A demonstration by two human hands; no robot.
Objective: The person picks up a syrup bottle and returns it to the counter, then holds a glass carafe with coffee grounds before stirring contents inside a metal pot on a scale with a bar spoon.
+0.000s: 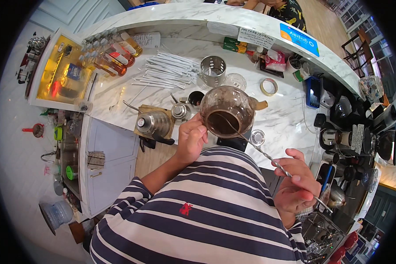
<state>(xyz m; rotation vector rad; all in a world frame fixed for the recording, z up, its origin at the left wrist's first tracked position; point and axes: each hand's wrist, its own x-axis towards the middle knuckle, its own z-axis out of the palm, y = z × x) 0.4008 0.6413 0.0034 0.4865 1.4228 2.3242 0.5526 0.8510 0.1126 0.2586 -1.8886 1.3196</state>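
Kettle (154, 123) beside glass carafe (226, 110)

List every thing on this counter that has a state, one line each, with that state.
glass carafe: tilted, part full of dark coffee, held at the rim
left hand: fingers closed on the carafe
long metal spoon: its end dipped in the coffee
right hand: pinching the spoon's handle
gooseneck kettle: upright, lid on
perforated metal cup: upright, looks empty
tape roll: lying flat
syrup bottles: capped
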